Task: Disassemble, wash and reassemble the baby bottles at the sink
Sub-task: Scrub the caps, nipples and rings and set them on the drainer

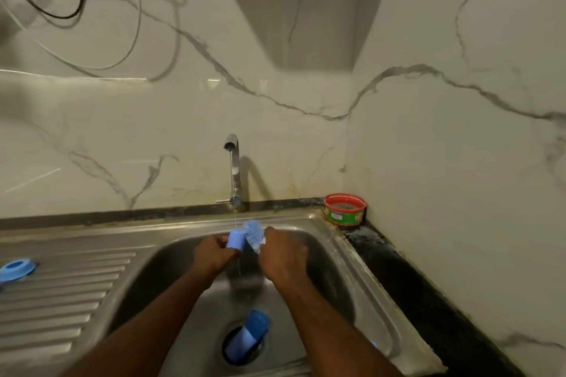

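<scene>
We see both hands held over the far part of the stainless steel sink (340, 242), under the tap (234, 174), from which a thin stream of water falls. Our left hand (213, 254) has its fingers curled round a small pale blue bottle part (236, 239), which looks like a cap or short cylinder; we cannot tell which. Our right hand (283, 254) is closed on a blue bristled brush (254, 234), whose head touches the right side of that part.

Nearer to us in the basin, a blue baby bottle (248, 337) lies tilted over the drain opening, its paler end down in the hole. Whether it holds anything we cannot tell.

On the ridged draining board (61, 309) to the left, a blue screw ring (16, 268) lies flat near the left edge, well apart from the hands.

At the far right corner of the dark counter, just beside the sink's rim, stands a round red-rimmed tub (344, 210), open at the top; its contents are unclear.
</scene>
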Demonstrator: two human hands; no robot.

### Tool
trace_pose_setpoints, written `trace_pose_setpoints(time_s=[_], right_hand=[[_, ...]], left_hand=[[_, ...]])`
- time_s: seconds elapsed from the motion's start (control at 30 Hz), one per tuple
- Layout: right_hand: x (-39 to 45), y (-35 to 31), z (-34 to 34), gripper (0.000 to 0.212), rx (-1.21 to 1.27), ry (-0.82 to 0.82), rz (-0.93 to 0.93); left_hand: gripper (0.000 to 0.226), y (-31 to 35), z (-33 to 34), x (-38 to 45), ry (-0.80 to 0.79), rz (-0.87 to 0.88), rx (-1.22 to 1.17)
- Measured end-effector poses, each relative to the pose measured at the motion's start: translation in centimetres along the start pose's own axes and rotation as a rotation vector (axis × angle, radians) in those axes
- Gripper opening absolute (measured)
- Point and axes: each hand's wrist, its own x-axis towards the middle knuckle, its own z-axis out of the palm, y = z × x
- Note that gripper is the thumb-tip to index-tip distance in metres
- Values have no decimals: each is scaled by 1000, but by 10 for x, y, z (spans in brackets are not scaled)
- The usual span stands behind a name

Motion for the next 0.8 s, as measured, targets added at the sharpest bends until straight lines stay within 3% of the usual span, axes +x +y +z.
trace_pose_setpoints(time_s=[0.1,0.17,0.33,0.5,0.6,0.7,0.8], right_hand=[[0,-12,-1,42,-3,20,22],[0,-17,-2,40,4,28,2],[-1,-20,1,39,-28,36,-154],[-2,-23,3,65,-181,-28,-213],[0,-20,-2,81,-129,52,-170],[4,-14,-9,56,-139,183,-77],[0,-9,-13,28,-167,221,-99]], left_hand=[[45,3,15,0,-53,17,-97],[42,6,22,1,-71,114,13],[35,8,9,4,84,149,-51],[29,1,-7,6,33,219,2],[30,5,-10,7,28,289,-22],[44,12,-8,5,28,322,22],[40,16,-5,3,38,343,-28]])
